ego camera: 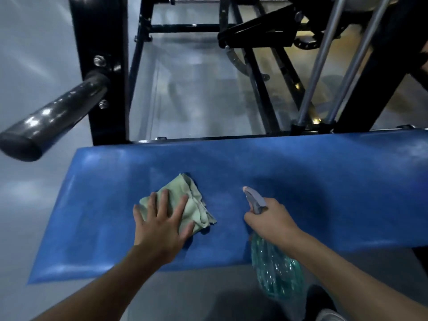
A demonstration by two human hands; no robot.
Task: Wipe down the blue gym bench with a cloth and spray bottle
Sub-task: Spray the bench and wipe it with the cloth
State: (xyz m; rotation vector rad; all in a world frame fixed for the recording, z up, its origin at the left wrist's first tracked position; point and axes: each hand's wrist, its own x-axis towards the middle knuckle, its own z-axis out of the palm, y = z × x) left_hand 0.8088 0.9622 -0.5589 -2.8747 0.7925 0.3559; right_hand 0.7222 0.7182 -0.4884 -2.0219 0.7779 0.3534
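Wiping looks to us like the step in hand. Our left grip (162,224) lies flat, fingers straight and spread, pressing the pale green cloth (193,205) onto the blue gym bench (324,181), near the middle of its padded tabletop and a little toward its left end. Our right grip (271,220) is curled round the neck of the spray bottle (276,272). The grey nozzle points out over the bench, just right of its middle, while the greenish body hangs off the bench's near edge. Whether spray is coming out we cannot tell, as the picture is blurred. The pad shows hazy patches, so we judge the job part done at best, with both ends of the bench well apart from the cloth. The next move calls for steady downward pressure and long strokes along the bench toward either end, with the bottle lifted clear of the cloth's path. Beyond the bench's far edge stands a black steel frame (104,66) with a dark handle (53,117).
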